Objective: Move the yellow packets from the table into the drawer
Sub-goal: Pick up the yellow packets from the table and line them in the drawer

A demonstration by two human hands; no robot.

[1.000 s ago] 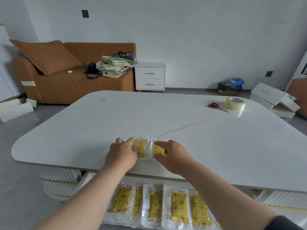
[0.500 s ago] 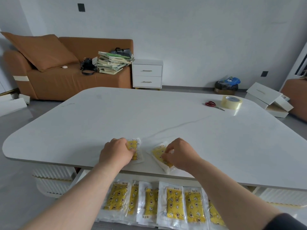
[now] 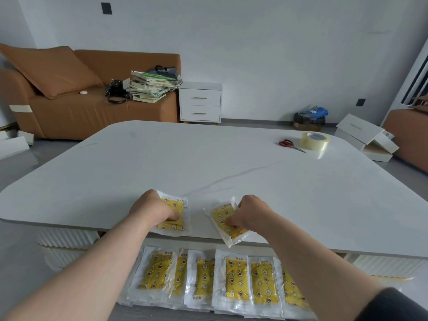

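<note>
Apart: left packet [image 3: 176, 205] under left hand [image 3: 151, 210], right packet [image 3: 221, 216] under right hand [image 3: 249, 214].

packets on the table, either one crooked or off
The right packet, gripped by the right hand, lies skewed, its near corner past the table edge. The left packet, under the left hand, sits roughly square.

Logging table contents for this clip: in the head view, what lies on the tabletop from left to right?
Left packet, gripped by the left hand → right packet, gripped by the right hand → red scissors → tape roll.
</note>
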